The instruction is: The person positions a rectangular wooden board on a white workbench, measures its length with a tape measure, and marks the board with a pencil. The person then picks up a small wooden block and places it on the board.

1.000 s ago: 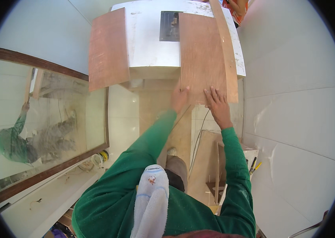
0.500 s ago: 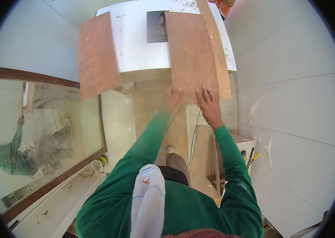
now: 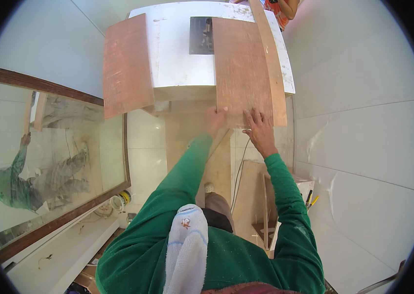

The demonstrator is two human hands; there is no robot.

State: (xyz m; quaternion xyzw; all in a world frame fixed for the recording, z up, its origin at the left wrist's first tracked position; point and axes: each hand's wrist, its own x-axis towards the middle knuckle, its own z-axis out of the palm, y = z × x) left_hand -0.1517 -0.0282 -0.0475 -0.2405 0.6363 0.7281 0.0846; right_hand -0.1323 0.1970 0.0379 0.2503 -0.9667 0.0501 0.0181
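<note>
A white saw table (image 3: 177, 54) has a dark metal insert plate (image 3: 198, 36) with a small mechanism in it. A reddish plywood sheet (image 3: 241, 68) lies on the table, overlapping the near edge, beside a narrow wooden strip (image 3: 274, 73) along its right. My left hand (image 3: 215, 119) grips the sheet's near left corner, thumb over it, softened by haze or blur. My right hand (image 3: 260, 128) rests spread-fingered on the near edge of the same sheet. A second plywood piece (image 3: 126, 66) lies on the table's left side.
A wood-framed mirror (image 3: 50, 191) leans at left above a white ledge (image 3: 50, 264), near a yellow tape roll (image 3: 125, 197). At right are a pale wall (image 3: 358, 137), tools (image 3: 313, 201) and floor boards (image 3: 251, 186) with a cable. A person in orange (image 3: 281, 14) stands beyond the table.
The whole view shifts a little between frames. Both hands stay at the near edge of the right plywood sheet, with little visible movement.
</note>
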